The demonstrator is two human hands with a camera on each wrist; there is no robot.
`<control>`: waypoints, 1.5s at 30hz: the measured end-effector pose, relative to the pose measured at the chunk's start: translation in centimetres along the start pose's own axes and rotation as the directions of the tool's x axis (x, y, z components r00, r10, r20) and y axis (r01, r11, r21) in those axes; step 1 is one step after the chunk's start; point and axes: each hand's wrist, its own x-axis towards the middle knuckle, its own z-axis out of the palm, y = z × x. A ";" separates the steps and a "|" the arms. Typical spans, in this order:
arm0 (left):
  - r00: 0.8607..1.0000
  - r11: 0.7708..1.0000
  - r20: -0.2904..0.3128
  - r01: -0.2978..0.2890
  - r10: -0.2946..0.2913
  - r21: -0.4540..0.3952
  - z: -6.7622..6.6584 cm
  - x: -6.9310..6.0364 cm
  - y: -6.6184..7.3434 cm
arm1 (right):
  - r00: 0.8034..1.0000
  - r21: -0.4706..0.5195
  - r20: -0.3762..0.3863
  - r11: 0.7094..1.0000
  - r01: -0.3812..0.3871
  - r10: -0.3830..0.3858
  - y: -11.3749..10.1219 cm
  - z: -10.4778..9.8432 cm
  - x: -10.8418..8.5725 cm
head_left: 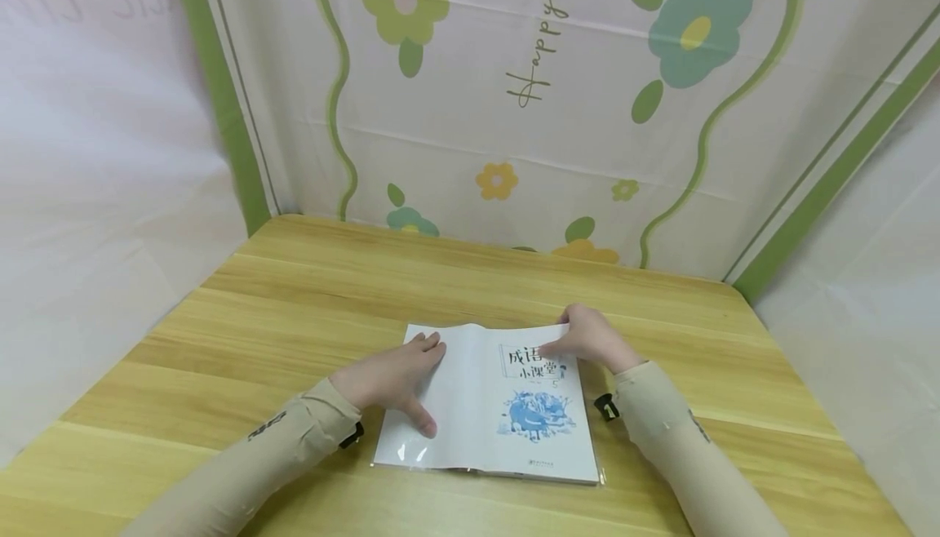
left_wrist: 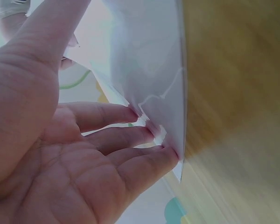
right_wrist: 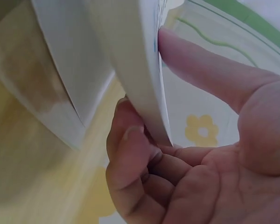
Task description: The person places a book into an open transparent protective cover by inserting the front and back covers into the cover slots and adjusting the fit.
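An open book [head_left: 458, 406] lies on the wooden table, its right page [head_left: 543, 455] showing a printed title and a blue picture. Across the left page, in a clear cover, rests my left hand [head_left: 400, 378] with fingers extended; in the left wrist view the fingertips of the left hand [left_wrist: 98, 154] touch the page's surface [left_wrist: 149, 56]. At the book's upper right corner, my right hand [head_left: 595, 341] pinches the pages. The right wrist view shows the thumb of my right hand [right_wrist: 186, 154] on one side of the page stack [right_wrist: 126, 56] and curled fingers on the other.
Wooden table [head_left: 294, 276] surrounds the book on all sides. Behind its far edge hangs a pale curtain [head_left: 455, 129] printed with flowers and green lines, with more pale cloth at both sides. Each wrist has a black strap piece.
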 end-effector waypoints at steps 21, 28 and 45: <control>1.000 0.999 0.006 0.027 -0.027 -0.037 0.2 0.1 0.0 | 0.999 0.083 0.026 0.996 -0.037 0.035 0.8 -0.6 -0.4; 1.000 1.000 0.004 0.017 -0.016 -0.027 0.1 0.0 0.0 | 0.995 0.142 0.098 0.989 -0.040 0.026 1.2 -0.6 -0.6; 1.000 1.000 0.031 0.004 -0.004 -0.021 -1.4 -0.6 0.6 | 0.997 0.156 0.082 0.987 -0.023 0.010 0.7 -0.6 -0.9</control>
